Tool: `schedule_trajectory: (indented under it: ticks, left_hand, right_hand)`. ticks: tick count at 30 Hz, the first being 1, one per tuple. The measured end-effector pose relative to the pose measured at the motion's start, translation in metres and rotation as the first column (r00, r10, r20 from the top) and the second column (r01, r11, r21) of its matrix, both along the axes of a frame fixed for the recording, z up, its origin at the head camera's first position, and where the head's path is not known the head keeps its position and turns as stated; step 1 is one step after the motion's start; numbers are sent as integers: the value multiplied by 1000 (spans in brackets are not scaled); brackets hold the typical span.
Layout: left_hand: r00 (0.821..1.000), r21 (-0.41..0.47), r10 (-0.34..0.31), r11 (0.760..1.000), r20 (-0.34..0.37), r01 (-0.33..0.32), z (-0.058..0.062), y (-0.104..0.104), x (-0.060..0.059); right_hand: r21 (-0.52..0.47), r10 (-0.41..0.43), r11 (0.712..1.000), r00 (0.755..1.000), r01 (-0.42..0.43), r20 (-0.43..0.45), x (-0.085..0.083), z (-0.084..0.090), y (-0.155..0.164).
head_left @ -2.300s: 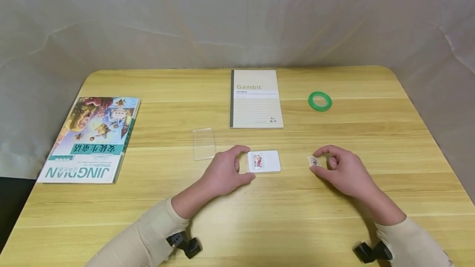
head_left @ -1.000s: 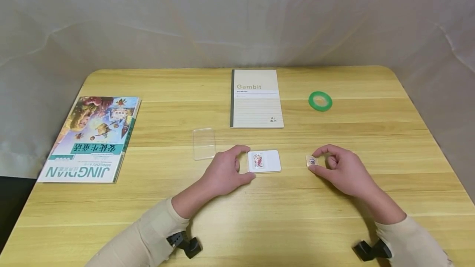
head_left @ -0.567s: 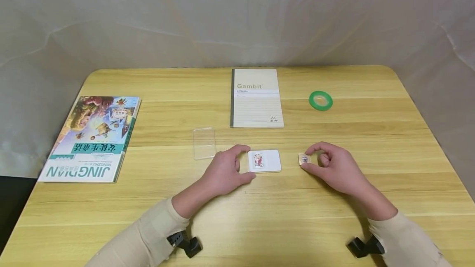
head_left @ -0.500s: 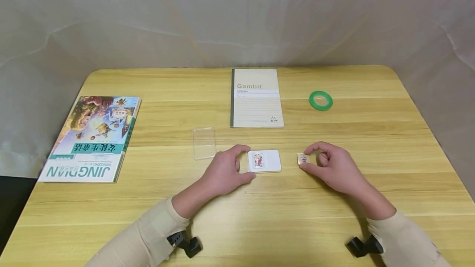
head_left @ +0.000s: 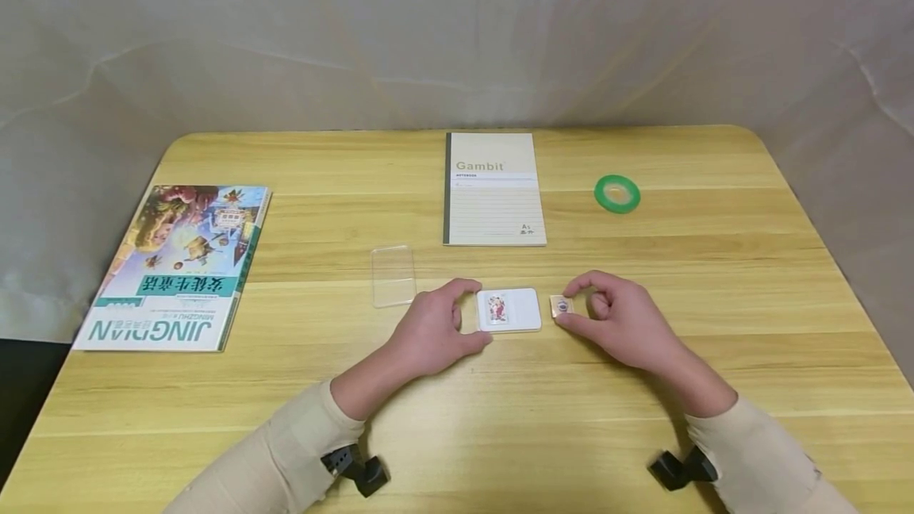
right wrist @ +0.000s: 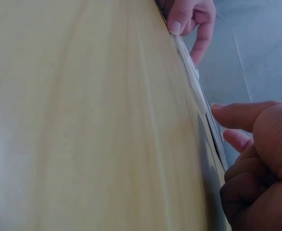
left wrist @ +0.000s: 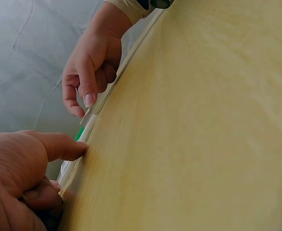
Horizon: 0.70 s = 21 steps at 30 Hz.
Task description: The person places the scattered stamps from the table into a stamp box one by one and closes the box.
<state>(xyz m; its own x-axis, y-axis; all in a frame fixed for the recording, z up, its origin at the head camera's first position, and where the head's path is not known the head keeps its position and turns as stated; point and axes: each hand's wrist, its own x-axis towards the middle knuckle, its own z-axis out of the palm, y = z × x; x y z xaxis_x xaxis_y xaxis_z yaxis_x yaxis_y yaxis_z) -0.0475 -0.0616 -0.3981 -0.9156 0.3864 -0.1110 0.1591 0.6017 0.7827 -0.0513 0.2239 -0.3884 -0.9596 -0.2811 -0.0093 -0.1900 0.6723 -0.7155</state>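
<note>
A small white rectangular case [head_left: 527, 311] lies on the table in the head view, with a picture stamp [head_left: 497, 308] on its left part. My left hand [head_left: 435, 331] holds the case's left end, index finger at the far edge and thumb at the near edge. Just right of the case, my right hand [head_left: 628, 324] pinches a small square stamp [head_left: 559, 306] with a dark round print between thumb and index finger. In the left wrist view that stamp shows as a thin pale edge below the right hand [left wrist: 90, 67]. The left hand [right wrist: 191, 19] appears at the top of the right wrist view.
A clear plastic lid [head_left: 393, 276] lies left of the case. Behind stand out a Gambit notebook [head_left: 494, 201] and a green tape roll [head_left: 602, 198]. A colourful book [head_left: 178, 268] lies at the far left of the wooden table [head_left: 457, 435]. Pale sheeting [head_left: 457, 38] hangs behind.
My right hand has moved left with the small square stamp, bringing it close to the case's right end. The left hand and the case stay where they were.
</note>
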Motion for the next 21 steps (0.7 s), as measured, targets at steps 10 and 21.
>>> schedule_trajectory:
  ticks: [10, 21]
  left_hand:
    - [1000, 3, 5, 1000, 7, -5, 1, 0, 0]
    - [1000, 11, 10, 1000, 0, -10, 0, 0, 0]
  right_hand:
    - [-30, 38, 999, 999, -37, 27, -3, 1, -14]
    - [-43, 61, 997, 997, -59, 48, -6, 2, -25]
